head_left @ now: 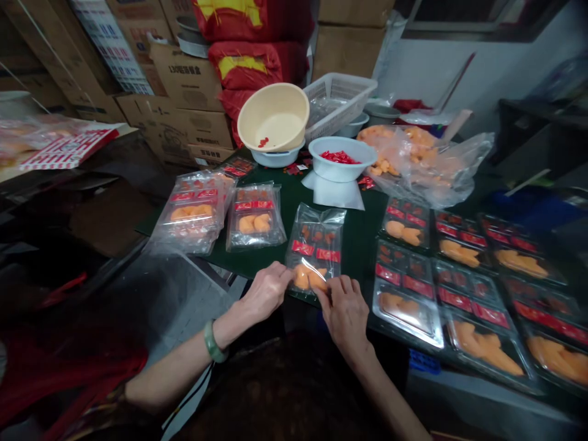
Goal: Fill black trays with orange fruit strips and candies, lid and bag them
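A clear plastic bag (315,233) lies on the dark green table mat (358,239), holding a tray with orange pieces (310,277) and red strips. My left hand (265,291), with a green bangle (211,341) on its wrist, pinches the bag's left side. My right hand (344,313) pinches the lower edge of the same bag. Both hands hide the bag's near corners. Bagged trays (255,217) and a stack of them (193,211) lie to the far left, while unbagged lidded trays (404,304) fill the right.
A white bowl of red pieces (342,158) stands beyond the trays, beside a tilted cream basin (274,116) and a white plastic basket (340,104). A loose plastic bag of orange pieces (413,162) lies at the far right. Cardboard boxes (188,110) and red sacks (248,67) stack behind.
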A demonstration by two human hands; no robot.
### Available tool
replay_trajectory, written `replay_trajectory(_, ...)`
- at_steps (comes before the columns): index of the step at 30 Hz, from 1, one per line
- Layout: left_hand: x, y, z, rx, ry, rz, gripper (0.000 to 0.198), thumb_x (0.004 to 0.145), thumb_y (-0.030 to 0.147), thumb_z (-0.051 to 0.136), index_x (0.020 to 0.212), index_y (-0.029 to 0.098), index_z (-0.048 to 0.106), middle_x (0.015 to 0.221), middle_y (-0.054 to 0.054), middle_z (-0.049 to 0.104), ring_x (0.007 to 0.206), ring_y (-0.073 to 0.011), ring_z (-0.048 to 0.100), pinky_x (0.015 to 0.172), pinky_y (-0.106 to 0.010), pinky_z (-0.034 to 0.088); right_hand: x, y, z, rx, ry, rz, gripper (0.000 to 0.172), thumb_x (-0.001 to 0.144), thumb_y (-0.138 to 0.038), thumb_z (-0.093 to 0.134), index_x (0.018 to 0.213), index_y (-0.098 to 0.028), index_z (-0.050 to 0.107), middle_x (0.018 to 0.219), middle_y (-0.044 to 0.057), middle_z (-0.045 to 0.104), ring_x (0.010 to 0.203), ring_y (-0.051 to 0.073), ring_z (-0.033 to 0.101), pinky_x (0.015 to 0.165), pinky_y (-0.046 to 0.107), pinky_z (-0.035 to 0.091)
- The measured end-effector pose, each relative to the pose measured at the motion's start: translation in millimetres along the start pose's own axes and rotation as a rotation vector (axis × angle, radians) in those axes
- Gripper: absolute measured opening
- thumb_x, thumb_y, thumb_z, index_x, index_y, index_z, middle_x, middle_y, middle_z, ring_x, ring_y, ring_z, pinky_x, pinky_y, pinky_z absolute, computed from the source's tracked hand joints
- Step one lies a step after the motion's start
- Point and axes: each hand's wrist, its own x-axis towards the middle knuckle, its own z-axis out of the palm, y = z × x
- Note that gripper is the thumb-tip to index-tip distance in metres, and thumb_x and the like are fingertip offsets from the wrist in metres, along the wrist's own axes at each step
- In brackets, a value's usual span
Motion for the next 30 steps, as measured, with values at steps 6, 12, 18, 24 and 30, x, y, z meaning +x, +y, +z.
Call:
replay_trajectory(6,-0.4,0.8,2.4,-0.081,0.013,0.036,0.022,0.088,0.007,0.036,0.079,0.014,0.054,0.071,-0.004,0.051,0.066,-0.014,0.046,0.057,-0.024,0.039,18.5,-2.1,-0.1,-0.02,-0.148,-0.156,0.026,0.078,-0.039,0.067,0.091,-0.017,0.062,0.097,0.009,0.06,0.096,0.028,0.049,0.077,0.037,0.037)
replay_trajectory(12,6.5,12.0,-1.0,0.023,-0.044,0.166,0.023,0.084,0.003,0.035,0.076,0.015,0.053,0.073,-0.006,0.053,0.067,-0.0163,0.046,0.059,-0.028,0.04,44.6,-5.6,21.1,-0.086,-0.065,-0.039,0.016,0.085,-0.03,0.059,0.085,-0.015,0.061,0.081,0.01,0.06,0.078,0.025,0.048,0.068,0.035,0.037)
replay_trajectory(18,-28.4,17.0,12.1,-0.118,0.089,0.013,0.023,0.086,0.01,0.037,0.071,0.017,0.053,0.063,-0.003,0.05,0.061,-0.0142,0.047,0.055,-0.026,0.038,43.0,-3.9,29.4,0.003,-0.042,-0.129,0.016,0.088,-0.028,0.054,0.077,-0.019,0.06,0.073,0.009,0.061,0.077,0.025,0.046,0.064,0.034,0.037)
replay_trajectory(24,-23.3,14.6,4.5,-0.616,0.22,-0.739,0.029,0.084,0.042,0.051,0.096,0.016,0.052,0.061,0.002,0.056,0.048,-0.0099,0.053,0.046,-0.02,0.039,32.0,4.0,31.5,0.101,0.113,-0.129,0.029,0.093,-0.027,0.045,0.068,-0.019,0.058,0.063,0.005,0.057,0.068,0.02,0.048,0.062,0.03,0.036)
replay_trajectory(30,23.7,24.1,-3.9,-1.004,-0.221,-0.922,0.05,0.083,0.057,0.047,0.106,0.013,0.046,0.054,0.001,0.058,0.037,-0.0127,0.054,0.03,-0.017,0.031,23.7,5.3,15.1,0.222,0.282,-0.096,0.034,0.093,-0.026,0.045,0.061,-0.02,0.05,0.058,0.002,0.052,0.06,0.016,0.047,0.058,0.027,0.036)
